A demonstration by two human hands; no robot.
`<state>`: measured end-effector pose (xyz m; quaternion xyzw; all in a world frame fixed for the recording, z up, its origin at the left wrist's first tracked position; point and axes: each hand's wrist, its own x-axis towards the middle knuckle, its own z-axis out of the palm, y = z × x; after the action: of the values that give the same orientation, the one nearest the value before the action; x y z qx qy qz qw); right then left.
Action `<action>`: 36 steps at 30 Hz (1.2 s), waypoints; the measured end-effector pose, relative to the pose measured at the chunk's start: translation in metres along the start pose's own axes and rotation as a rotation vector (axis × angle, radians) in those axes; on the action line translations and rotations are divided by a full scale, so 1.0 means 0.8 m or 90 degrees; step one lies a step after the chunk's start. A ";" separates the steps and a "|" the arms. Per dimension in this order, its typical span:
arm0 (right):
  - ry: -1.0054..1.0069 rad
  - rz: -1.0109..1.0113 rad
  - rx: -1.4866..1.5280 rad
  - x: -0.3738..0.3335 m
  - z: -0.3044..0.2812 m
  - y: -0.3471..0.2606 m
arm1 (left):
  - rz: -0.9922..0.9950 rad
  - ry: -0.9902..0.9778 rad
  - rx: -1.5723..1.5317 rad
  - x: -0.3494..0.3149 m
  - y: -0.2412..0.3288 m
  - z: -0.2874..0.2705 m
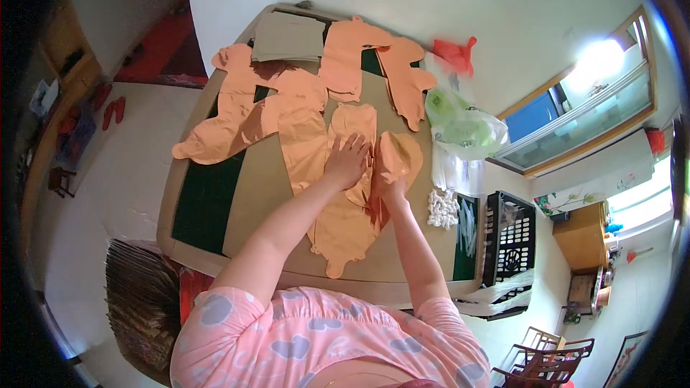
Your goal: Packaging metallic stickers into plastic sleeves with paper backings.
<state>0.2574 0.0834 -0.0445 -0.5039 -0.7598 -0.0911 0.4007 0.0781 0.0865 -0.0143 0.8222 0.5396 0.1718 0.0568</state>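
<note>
Flat rose-gold foil balloons, not inflated, lie over the middle of the table. My left hand presses flat on a foil balloon in front of me, its fingers spread. My right hand grips a folded-over foil flap just to the right, and its fingertips are partly hidden by the foil. Further foil balloons reach out to the left. Beyond my hands lie another foil balloon and an angled foil piece, partly overlapping at the top.
A stack of grey-brown sheets sits at the far left of the table. On the right are a green-and-white plastic bag, clear bags, small white coiled pieces and translucent strips. A black crate stands beside the table.
</note>
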 end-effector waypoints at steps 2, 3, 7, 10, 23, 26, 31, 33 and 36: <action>-0.126 0.218 0.158 -0.014 0.008 -0.018 | -0.012 -0.005 -0.006 0.000 -0.003 0.000; -0.191 0.129 0.026 0.007 -0.018 -0.062 | -0.026 -0.009 -0.003 -0.007 -0.011 -0.003; 0.024 0.145 0.139 0.017 -0.042 -0.061 | -0.003 -0.008 0.009 -0.001 0.000 -0.009; -0.402 0.130 -0.019 0.013 -0.052 -0.057 | 0.004 -0.011 0.035 0.003 -0.001 0.000; -0.055 0.275 0.165 0.015 -0.066 -0.045 | -0.011 -0.137 0.088 0.002 0.001 -0.012; -0.185 0.159 0.000 0.001 -0.053 -0.042 | -0.068 -0.038 -0.303 -0.004 -0.005 -0.006; -0.283 0.074 0.031 0.006 -0.047 -0.075 | -0.048 -0.091 -0.141 -0.001 -0.009 0.002; -0.283 0.076 0.048 0.008 -0.045 -0.081 | -0.056 -0.114 -0.047 0.002 -0.014 0.011; -0.228 0.070 0.076 0.005 -0.049 -0.085 | -0.070 -0.205 -0.227 -0.001 0.003 -0.036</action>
<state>0.2201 0.0330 0.0024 -0.5281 -0.7945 0.0669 0.2924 0.0702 0.0817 0.0129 0.7853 0.5290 0.1277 0.2953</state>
